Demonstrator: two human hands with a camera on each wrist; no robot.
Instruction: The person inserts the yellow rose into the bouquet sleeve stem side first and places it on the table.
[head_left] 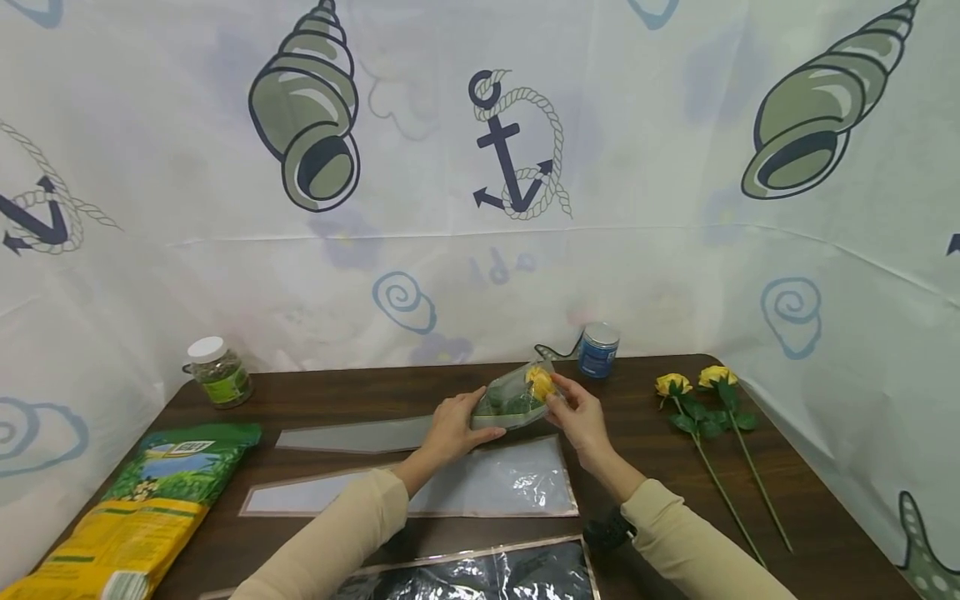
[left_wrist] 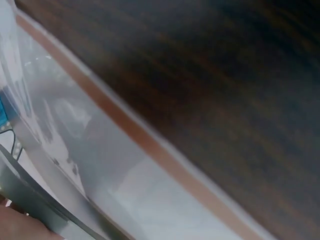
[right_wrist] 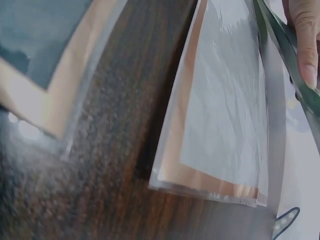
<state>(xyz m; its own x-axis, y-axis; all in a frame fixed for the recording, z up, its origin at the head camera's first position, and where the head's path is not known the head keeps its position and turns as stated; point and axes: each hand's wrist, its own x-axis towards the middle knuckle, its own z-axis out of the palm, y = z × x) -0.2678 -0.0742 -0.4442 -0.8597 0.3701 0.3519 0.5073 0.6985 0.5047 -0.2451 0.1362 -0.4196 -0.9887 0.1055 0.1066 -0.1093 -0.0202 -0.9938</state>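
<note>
In the head view, a yellow rose (head_left: 539, 382) sits inside the wide mouth of a clear, green-tinted flower sleeve (head_left: 498, 408). My left hand (head_left: 452, 429) grips the sleeve along its left side, thumb on the near face. At the mouth's right, my right hand (head_left: 581, 419) has thumb and fingertips close together by the bloom; whether they pinch sleeve or rose cannot be made out. A strip of the sleeve (left_wrist: 35, 205) and part of the left hand (left_wrist: 22, 226) show in the left wrist view. In the right wrist view, a thumb (right_wrist: 306, 45) lies against green film.
Flat sleeves lie below the hands: grey (head_left: 352, 437), white (head_left: 487, 487) and black (head_left: 480, 577). Two yellow roses (head_left: 697, 408) lie right. A yellow-green bag (head_left: 135, 517) and white-lidded jar (head_left: 221, 375) are left; a blue can (head_left: 598, 350) stands at the back of the table (head_left: 637, 450).
</note>
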